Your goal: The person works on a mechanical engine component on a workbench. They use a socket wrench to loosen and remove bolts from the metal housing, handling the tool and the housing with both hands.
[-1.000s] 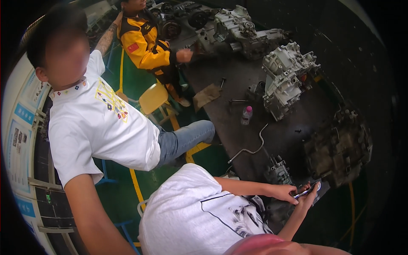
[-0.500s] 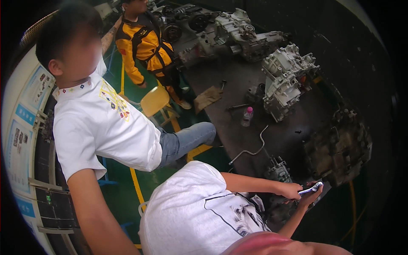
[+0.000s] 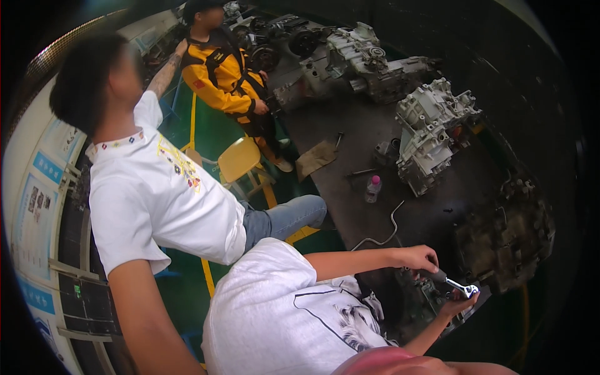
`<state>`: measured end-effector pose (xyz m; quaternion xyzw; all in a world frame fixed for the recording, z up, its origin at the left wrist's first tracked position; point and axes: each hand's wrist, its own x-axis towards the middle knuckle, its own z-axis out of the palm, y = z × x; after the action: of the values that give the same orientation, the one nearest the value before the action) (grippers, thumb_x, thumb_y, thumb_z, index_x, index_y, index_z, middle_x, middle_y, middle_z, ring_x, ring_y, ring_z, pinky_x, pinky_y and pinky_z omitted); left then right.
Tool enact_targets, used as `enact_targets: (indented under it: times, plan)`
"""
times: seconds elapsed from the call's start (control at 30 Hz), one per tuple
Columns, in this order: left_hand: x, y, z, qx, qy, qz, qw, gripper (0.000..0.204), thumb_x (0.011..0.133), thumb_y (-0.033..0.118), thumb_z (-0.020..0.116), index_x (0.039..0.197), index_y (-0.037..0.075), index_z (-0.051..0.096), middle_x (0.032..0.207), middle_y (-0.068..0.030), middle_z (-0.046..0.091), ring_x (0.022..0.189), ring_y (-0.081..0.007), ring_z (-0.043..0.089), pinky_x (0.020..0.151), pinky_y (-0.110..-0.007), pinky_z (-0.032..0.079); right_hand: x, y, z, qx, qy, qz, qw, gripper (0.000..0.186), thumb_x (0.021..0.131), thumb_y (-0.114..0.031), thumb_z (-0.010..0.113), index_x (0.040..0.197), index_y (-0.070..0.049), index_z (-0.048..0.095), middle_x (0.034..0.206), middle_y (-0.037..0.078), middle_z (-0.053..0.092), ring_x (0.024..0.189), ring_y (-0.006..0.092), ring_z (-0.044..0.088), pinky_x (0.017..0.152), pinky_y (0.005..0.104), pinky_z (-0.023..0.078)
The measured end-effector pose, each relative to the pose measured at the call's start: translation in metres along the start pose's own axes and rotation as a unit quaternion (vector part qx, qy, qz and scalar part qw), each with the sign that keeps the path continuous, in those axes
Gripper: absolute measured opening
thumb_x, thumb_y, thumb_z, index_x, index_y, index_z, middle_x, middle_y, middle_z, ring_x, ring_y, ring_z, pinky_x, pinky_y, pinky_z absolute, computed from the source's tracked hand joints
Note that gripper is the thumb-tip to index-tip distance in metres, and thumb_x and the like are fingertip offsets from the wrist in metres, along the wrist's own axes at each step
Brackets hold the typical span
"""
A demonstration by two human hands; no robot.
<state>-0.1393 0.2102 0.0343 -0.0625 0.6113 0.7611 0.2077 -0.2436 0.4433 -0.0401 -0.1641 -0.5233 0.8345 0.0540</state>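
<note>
A ratchet wrench (image 3: 458, 284) with a dark handle and a shiny metal head is held between my two hands, over the near end of the dark workbench. My left hand (image 3: 420, 257) is closed, its curled fingers at the handle end. At the other end my right hand (image 3: 459, 305) is closed around the ratchet head from below; its fingers partly hide what sits at the head. Beneath and beside the hands lies a grey metal assembly (image 3: 431, 303), partly covered by my arms.
A large dark casing (image 3: 506, 234) stands right of my hands. Farther along the workbench (image 3: 350, 206) are a bent metal tube (image 3: 392, 226), a pink-capped bottle (image 3: 373, 189), a brown cloth (image 3: 316, 159) and a silver gearbox housing (image 3: 428, 134). Left stand a white-shirted person (image 3: 169, 194), an orange-suited person (image 3: 222, 81) and a yellow chair (image 3: 239, 159).
My left hand has moved up and back along the ratchet wrench, so its dark handle now shows. The wrench head is lower. The white-shirted person's head has turned away.
</note>
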Motion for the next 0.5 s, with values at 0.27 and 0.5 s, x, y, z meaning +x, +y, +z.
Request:
enact_targets:
  times: [0.27,0.5]
  plan:
    - [0.096,0.017,-0.046,-0.14,0.218,0.067,0.964,0.057,0.081,0.022,0.072,0.125,0.002,0.044,0.098,-0.0109,0.059,0.073,-0.0147,0.062,0.057,-0.03,0.053,0.009,0.023,-0.015,-0.049,-0.181,-0.063,0.98,0.046,0.094,-0.052,0.046,0.073,-0.011,0.044,0.053,-0.004,0.032,0.046,0.0057,0.027,0.044,0.0243,0.021]
    - [0.169,0.059,0.02,0.051,0.298,0.121,0.945,0.062,0.078,0.022,0.068,0.129,0.0,0.041,0.112,-0.0189,0.056,0.102,-0.0265,0.056,0.089,-0.034,0.044,0.033,0.043,-0.071,-0.006,-0.211,0.024,0.977,0.034,0.091,-0.039,0.053,0.075,-0.009,0.051,0.068,-0.001,0.048,0.061,0.0094,0.043,0.057,0.0263,0.033]
